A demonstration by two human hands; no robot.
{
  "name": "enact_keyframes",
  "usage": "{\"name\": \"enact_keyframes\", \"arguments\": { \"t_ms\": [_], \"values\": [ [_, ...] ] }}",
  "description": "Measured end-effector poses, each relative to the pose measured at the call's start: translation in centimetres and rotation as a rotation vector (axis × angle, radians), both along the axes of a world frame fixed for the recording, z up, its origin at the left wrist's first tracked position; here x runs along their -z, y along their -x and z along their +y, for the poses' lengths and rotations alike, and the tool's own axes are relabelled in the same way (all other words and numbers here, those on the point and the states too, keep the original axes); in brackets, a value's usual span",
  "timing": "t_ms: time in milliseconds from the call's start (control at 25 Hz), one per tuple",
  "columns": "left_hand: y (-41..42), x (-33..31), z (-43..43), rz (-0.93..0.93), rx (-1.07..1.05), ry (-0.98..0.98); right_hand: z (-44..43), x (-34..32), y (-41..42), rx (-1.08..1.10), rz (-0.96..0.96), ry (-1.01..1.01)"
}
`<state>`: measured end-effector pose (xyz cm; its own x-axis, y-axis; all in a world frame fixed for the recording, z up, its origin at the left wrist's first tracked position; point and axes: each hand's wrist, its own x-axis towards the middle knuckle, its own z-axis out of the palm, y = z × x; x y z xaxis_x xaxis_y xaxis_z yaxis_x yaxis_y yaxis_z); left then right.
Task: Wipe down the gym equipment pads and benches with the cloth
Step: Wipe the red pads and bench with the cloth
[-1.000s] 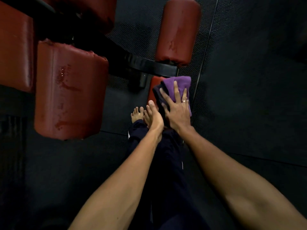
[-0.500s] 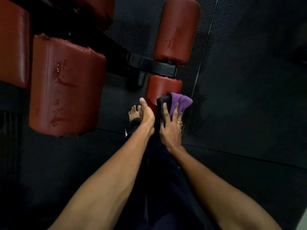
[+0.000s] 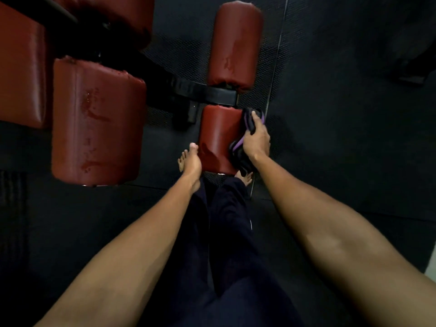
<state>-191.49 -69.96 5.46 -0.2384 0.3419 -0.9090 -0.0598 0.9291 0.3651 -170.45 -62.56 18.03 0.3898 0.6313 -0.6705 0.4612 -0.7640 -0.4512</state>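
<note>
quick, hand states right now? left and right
Left hand: thumb against the roller pad's left edge, fingers hidden; cannot tell.
Right hand: closed, gripping the cloth against the pad's right side.

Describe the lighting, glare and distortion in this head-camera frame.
Head view: dim overall, floor mat nearly black; soft sheen on the streaked large red pad; wide-angle lens swells both forearms near the bottom edge; right hand and cloth look slightly soft.
</note>
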Motion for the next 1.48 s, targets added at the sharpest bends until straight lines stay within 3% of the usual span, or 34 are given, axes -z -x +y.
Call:
{"name": "enact_keyframes", "arguments": {
  "t_ms": [160, 320, 680, 920, 1080, 1240, 1480],
  "values": [
    [-1.0, -14.3, 1.7, -0.037, 0.069, -0.008, -2.2, -5.2, 0.2, -0.001, 0.066, 0.009],
    [-1.6, -23.6, 2.0, -0.013, 0.101, -0.089, -3.1, -12.3, 2.1, -0.006, 0.149, -0.009],
    [6.0, -35.9, 1.8, 0.117, 0.192, -0.263, -3.2, -22.3, 10.1, -0.201, 0.235, -0.125],
    [13.7, -39.4, 4.0, -0.089, 0.269, -0.207, -3.8, -24.7, 16.8, -0.278, 0.247, -0.115],
    [18.1, -39.9, 6.7, -0.181, 0.164, -0.233, -4.5, -25.5, 21.6, -0.19, 0.258, -0.141],
    [21.0, -38.4, 9.3, -0.138, 0.039, -0.293, -4.6, -26.1, 26.3, -0.136, 0.234, -0.253],
    [21.8, -35.4, 10.3, -0.042, 0.125, -0.286, -4.7, -23.4, 29.9, -0.426, 0.053, -0.135]
  ]
}}
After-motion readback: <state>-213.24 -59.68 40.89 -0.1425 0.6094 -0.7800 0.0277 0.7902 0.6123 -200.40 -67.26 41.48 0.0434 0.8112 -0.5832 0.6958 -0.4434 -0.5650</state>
